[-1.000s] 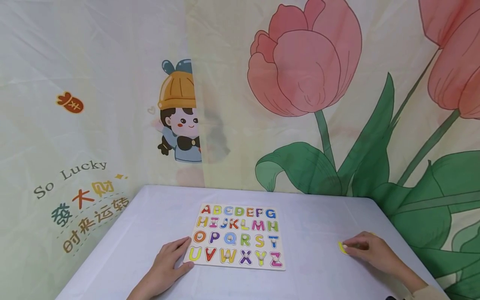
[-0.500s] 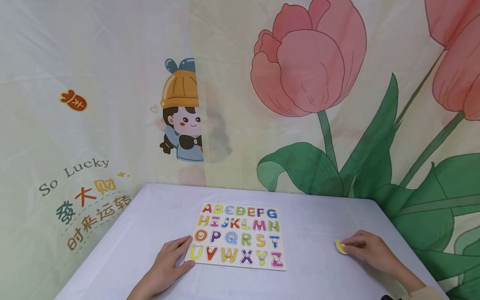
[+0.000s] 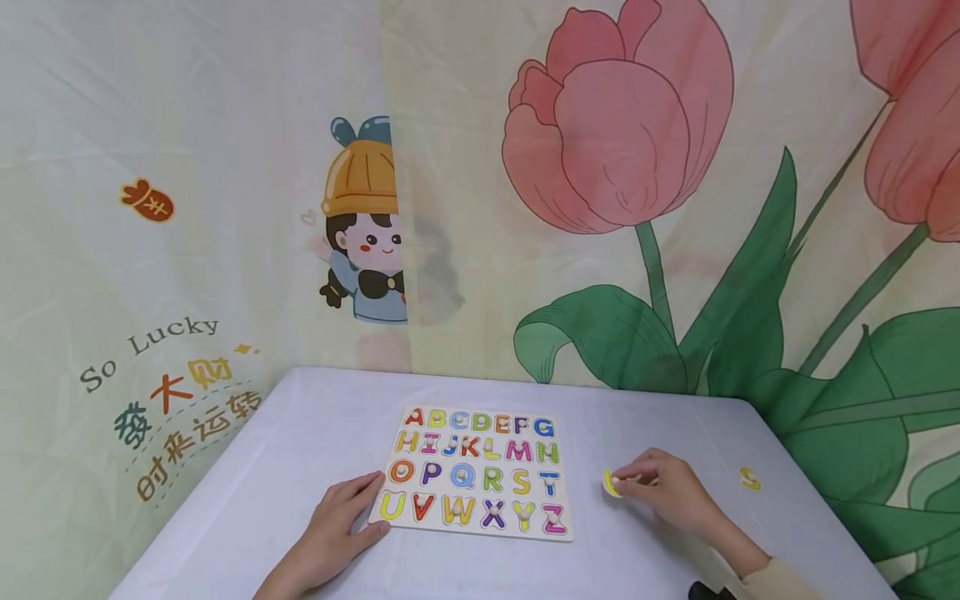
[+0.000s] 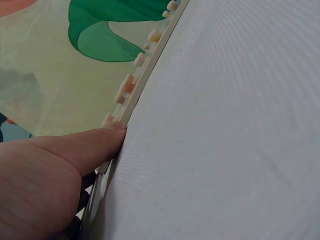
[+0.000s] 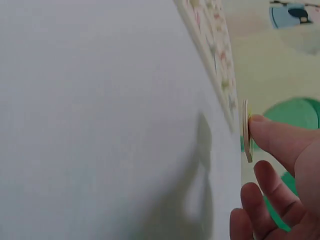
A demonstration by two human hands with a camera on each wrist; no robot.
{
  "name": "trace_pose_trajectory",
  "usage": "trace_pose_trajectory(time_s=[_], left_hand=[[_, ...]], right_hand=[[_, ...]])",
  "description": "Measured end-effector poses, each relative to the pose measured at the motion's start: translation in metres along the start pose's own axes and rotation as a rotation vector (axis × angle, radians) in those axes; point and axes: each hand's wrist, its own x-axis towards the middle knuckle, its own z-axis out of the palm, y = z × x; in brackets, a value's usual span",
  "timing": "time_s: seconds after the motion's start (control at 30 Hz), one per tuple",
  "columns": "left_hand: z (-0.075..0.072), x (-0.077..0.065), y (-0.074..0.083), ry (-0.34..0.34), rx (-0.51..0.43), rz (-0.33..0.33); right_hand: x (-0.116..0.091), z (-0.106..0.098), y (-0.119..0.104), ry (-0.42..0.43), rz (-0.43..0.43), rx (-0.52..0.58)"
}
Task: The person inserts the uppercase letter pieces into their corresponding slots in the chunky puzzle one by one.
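My right hand [image 3: 663, 487] pinches a yellow letter puzzle piece [image 3: 609, 483] by its small knob, just right of the wooden alphabet board [image 3: 468, 531]. In the right wrist view the piece [image 5: 247, 131] appears edge-on at the thumb tip, raised over the tablecloth, with the other fingers loosely bent below. My left hand [image 3: 330, 529] rests at the board's near left corner, thumb on the front edge and fingers along the left side. The left wrist view has the thumb [image 4: 100, 150] pressing the board's edge [image 4: 132, 105]; the other fingers are mostly hidden.
Another yellow letter piece [image 3: 750, 478] lies on the table's right side. Knobbed letters fill most of the board, while the yellow U [image 3: 392, 506] and S [image 3: 520, 482] spots show no knob. A white cloth [image 3: 330, 417] covers the table; a printed curtain [image 3: 450, 208] hangs behind.
My right hand has lifted the yellow piece and carried it left toward the board, uncovering the second yellow piece on the right. The left hand and the board have stayed put.
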Motion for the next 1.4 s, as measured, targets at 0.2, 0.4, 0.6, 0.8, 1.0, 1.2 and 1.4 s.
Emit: trace_pose_trajectory(time_s=[0.2, 0.4, 0.6, 0.8, 1.0, 1.2, 1.4], left_hand=[[0.001, 0.001, 0.0, 0.006, 0.013, 0.014], [0.002, 0.001, 0.002, -0.001, 0.023, 0.006], [0.0, 0.0, 0.002, -0.01, 0.066, 0.005], [0.0, -0.002, -0.001, -0.005, 0.102, 0.044], [0.0, -0.002, -0.004, -0.007, 0.112, 0.055], [-0.002, -0.002, -0.005, -0.013, 0.089, 0.062], [-0.003, -0.001, -0.006, -0.014, 0.084, 0.068]], right_hand=[[0.001, 0.037, -0.04, 0.012, 0.045, 0.071], [-0.001, 0.069, -0.066, 0.004, -0.001, 0.102], [-0.005, 0.092, -0.088, -0.01, -0.072, 0.163], [-0.008, 0.114, -0.114, -0.006, -0.119, 0.19], [-0.009, 0.135, -0.141, 0.006, -0.11, 0.206], [-0.009, 0.153, -0.162, 0.028, -0.142, 0.243], [-0.011, 0.17, -0.183, 0.078, -0.178, 0.25]])
